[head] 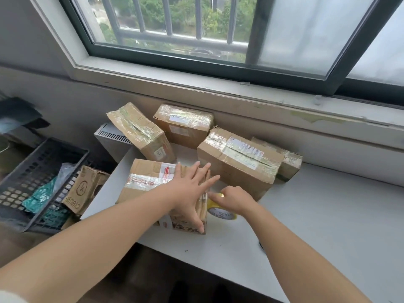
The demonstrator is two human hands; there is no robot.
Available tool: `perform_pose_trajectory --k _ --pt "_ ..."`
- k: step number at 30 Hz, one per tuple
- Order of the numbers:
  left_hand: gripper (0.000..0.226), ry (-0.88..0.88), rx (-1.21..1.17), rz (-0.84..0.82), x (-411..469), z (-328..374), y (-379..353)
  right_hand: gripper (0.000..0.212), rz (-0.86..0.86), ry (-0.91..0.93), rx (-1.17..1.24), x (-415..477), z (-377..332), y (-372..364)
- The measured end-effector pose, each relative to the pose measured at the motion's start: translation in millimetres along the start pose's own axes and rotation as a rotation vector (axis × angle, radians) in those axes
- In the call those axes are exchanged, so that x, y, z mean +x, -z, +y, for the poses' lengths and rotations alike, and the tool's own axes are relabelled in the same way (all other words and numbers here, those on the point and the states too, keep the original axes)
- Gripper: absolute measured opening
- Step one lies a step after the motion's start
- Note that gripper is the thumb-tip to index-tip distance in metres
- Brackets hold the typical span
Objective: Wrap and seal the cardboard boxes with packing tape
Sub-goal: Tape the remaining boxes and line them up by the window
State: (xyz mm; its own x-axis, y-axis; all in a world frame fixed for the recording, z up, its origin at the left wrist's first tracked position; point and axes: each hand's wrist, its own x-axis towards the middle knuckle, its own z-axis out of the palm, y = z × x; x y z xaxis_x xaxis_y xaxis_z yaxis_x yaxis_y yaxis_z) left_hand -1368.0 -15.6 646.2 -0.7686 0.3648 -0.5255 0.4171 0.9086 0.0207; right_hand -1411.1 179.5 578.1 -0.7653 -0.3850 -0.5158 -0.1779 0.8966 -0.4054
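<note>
A cardboard box [144, 180] with old tape and a white label stands at the front left of the white table [317, 215]. My left hand [192, 189] lies flat on its top, fingers spread, thumb down its right side. My right hand [231, 199] grips a roll of yellowish packing tape [220, 212] standing right beside the box, and its fingertips reach to the box's right edge. Several taped boxes sit behind: one tilted [140, 132], one against the wall [183, 125], a large one [238, 160], and a partly hidden one [288, 160].
A black plastic crate [32, 182] with green packets stands to the left, with a small brown carton [85, 189] leaning on it. A white appliance [109, 141] stands behind the table's left end. The window sill [240, 92] runs along the back.
</note>
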Motion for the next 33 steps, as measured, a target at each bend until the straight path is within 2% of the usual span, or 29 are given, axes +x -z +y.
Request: perform_pose_trajectory --k 4,9,12,15,17,20,24,26,28,29,32,33 --pt "0.132 -0.067 0.112 -0.043 10.1 7.2 13.2 0.087 0.006 -0.050 0.136 -18.7 6.0 -2.6" --pt "0.119 -0.166 0.065 0.026 2.3 1.6 22.5 0.056 0.050 -0.025 0.384 -45.6 25.9 15.2" --pt "0.120 -0.183 -0.089 0.126 -14.8 -8.5 39.1 0.056 0.131 0.047 0.449 -69.3 18.0 55.4" --pt "0.114 -0.250 -0.408 0.253 -45.5 -31.8 56.3 0.059 0.261 0.141 0.544 -99.1 -12.3 104.2" --pt "0.112 -0.281 -0.595 0.324 -68.1 -49.5 56.6 0.049 0.327 0.251 0.613 -115.3 -43.2 129.8" --pt "0.119 -0.235 -0.656 0.341 -89.5 -78.9 35.8 0.040 0.280 0.381 0.509 -117.4 -98.3 137.2" --pt "0.132 -0.106 -0.654 0.247 -107.0 -114.5 -5.3 0.038 0.246 0.353 0.283 -90.6 -145.0 105.9" --pt "0.135 -0.078 -0.673 0.214 -113.5 -124.1 -17.7 0.039 0.286 0.338 0.307 -81.0 -154.5 91.7" --pt "0.123 -0.079 -0.773 0.200 -115.9 -127.6 -23.6 0.037 0.319 0.323 0.348 -77.4 -161.1 83.2" --pt "0.109 -0.079 -0.871 0.224 -113.5 -127.7 -26.2 0.036 0.322 0.311 0.356 -76.9 -163.4 79.8" --pt "0.058 0.036 -1.327 0.467 -101.0 -117.1 -33.8 0.037 0.334 0.273 0.384 -74.3 -168.8 69.8" --pt "0.051 0.110 -1.447 0.547 -95.9 -110.8 -36.4 0.037 0.346 0.269 0.384 -73.1 -170.0 67.7"
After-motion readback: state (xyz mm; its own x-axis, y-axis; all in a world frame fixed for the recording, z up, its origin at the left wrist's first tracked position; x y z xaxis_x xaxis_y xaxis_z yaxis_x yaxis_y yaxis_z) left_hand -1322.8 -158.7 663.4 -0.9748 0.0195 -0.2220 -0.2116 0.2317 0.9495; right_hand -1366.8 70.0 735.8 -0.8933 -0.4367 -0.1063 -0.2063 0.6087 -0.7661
